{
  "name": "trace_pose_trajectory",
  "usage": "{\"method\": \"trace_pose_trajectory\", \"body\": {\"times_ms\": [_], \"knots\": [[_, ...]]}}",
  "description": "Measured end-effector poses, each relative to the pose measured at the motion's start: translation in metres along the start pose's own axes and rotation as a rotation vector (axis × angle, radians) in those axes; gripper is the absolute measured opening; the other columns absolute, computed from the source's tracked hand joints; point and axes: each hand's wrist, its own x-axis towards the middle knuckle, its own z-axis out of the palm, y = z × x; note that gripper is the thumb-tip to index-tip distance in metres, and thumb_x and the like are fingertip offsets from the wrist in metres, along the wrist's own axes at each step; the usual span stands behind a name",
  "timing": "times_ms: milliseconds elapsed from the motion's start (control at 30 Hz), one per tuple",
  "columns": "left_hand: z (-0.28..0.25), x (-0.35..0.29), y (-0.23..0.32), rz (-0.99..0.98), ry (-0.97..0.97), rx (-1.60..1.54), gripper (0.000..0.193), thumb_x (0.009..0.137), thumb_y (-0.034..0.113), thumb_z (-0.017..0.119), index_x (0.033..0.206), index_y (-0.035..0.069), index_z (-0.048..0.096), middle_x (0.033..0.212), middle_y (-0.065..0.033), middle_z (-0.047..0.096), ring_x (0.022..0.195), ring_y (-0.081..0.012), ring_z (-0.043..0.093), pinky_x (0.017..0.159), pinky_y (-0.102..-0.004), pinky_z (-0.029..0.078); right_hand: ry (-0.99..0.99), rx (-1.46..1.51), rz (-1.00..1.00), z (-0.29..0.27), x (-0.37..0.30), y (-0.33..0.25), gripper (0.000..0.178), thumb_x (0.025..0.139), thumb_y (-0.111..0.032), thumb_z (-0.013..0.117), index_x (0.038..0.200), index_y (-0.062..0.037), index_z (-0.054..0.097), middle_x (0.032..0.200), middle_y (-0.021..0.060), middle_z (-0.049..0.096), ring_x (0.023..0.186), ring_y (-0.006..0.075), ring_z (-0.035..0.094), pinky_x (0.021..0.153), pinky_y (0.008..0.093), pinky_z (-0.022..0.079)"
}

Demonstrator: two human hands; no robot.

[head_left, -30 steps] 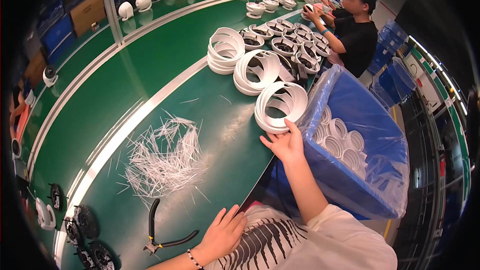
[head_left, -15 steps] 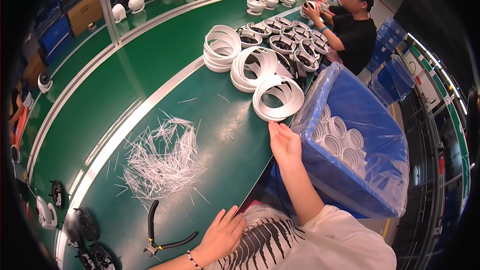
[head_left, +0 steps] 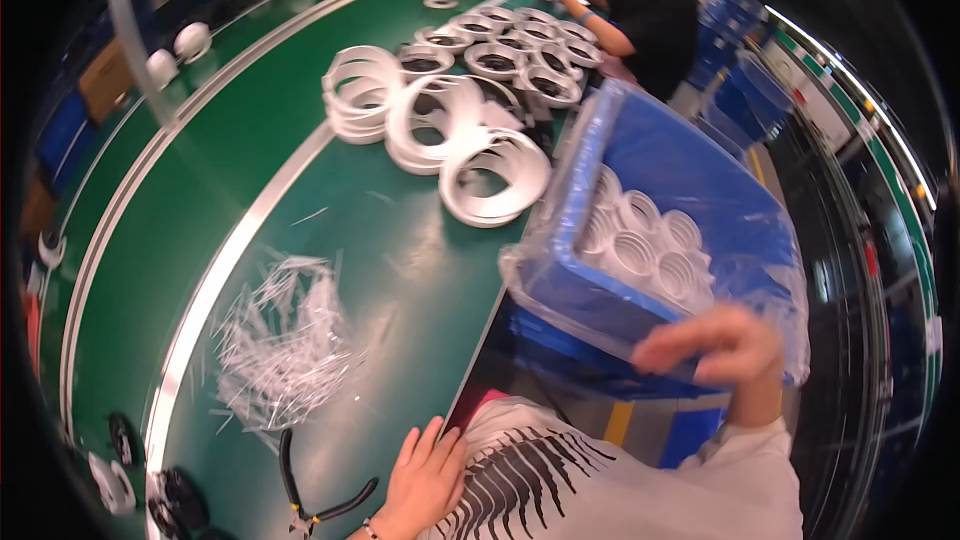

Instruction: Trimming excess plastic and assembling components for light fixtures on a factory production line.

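My left hand [head_left: 425, 475] rests at the table's near edge with its fingers stretched out and nothing in them. Beside it lies a pair of cutting pliers [head_left: 288, 475] with black handles spread apart. My right hand [head_left: 715, 340] hangs in the air over the near right part of a blue bin [head_left: 590, 290], smeared by motion, its fingers apart and no object visible in them. Clear plastic film lines the bin, and white ring stacks [head_left: 635, 253] sit inside. On the table, the nearest stack of large white rings [head_left: 495, 202] stands by the bin's far left corner.
A loose heap of thin white strips [head_left: 285, 350] covers part of the green table [head_left: 400, 270]. Several white housings with black insides [head_left: 497, 60] stand farther back. A co-worker in black [head_left: 645, 20] works at the far right. Dark round parts [head_left: 180, 500] lie at lower left.
My right hand has left the nearest ring stack and swung right and back toward me, over the bin. My left hand stays at the table edge. The whole view has shifted with my head.
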Motion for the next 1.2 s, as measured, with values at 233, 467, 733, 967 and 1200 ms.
{"method": "trace_pose_trajectory", "body": {"times_ms": [233, 467, 733, 967, 1200], "knots": [[-0.010, 0.011, 0.017, -0.073, -0.033, -0.001, 0.040, 0.064, 0.013, 0.060, 0.102, 0.001, 0.054, 0.112, -0.0123, 0.051, 0.114, -0.0368, 0.037, 0.095, -0.0510, 0.025, 0.263, -0.666, 1.063, -0.149, -0.061, 0.057, 0.023, 0.073, -0.011, 0.061, 0.094, -0.0005, 0.062, 0.082, 0.0099, 0.063, 0.071, 0.0127, 0.060, 0.063, 0.0249, 0.050], [-0.012, 0.011, 0.021, -0.115, -0.088, 0.001, 0.036, 0.075, 0.011, 0.052, 0.110, 0.001, 0.049, 0.118, -0.0128, 0.046, 0.116, -0.0357, 0.035, 0.097, -0.0490, 0.025, -0.484, -0.802, 1.143, -0.162, -0.078, 0.221, 0.039, 0.072, -0.027, 0.060, 0.096, 0.0034, 0.060, 0.095, 0.0122, 0.062, 0.082, 0.0221, 0.060, 0.073, 0.0338, 0.045], [-0.011, 0.016, 0.027, -0.149, -0.071, 0.038, 0.033, 0.075, 0.009, 0.052, 0.107, 0.001, 0.050, 0.116, -0.0121, 0.049, 0.114, -0.0349, 0.038, 0.096, -0.0480, 0.027, -0.145, -0.608, 1.111, -0.128, -0.090, 0.278, 0.045, 0.073, -0.032, 0.060, 0.104, 0.0004, 0.056, 0.103, 0.0122, 0.059, 0.092, 0.0207, 0.057, 0.078, 0.0336, 0.043], [-0.011, 0.016, 0.024, -0.152, -0.063, 0.051, 0.032, 0.076, 0.009, 0.051, 0.107, 0.001, 0.051, 0.115, -0.0117, 0.049, 0.114, -0.0343, 0.038, 0.096, -0.0476, 0.027, 0.058, -0.384, 1.259, -0.117, -0.083, 0.239, 0.052, 0.070, -0.033, 0.064, 0.109, -0.0010, 0.052, 0.105, 0.0129, 0.057, 0.096, 0.0209, 0.054, 0.080, 0.0323, 0.041], [-0.014, 0.012, 0.021, -0.098, -0.048, -0.008, 0.032, 0.076, 0.009, 0.052, 0.107, 0.001, 0.051, 0.116, -0.0117, 0.049, 0.115, -0.0345, 0.037, 0.097, -0.0476, 0.026, 0.344, -0.150, 1.375, -0.149, -0.113, 0.150, 0.060, 0.068, -0.035, 0.069, 0.115, -0.0024, 0.048, 0.107, 0.0136, 0.056, 0.101, 0.0210, 0.052, 0.082, 0.0310, 0.040]]}}
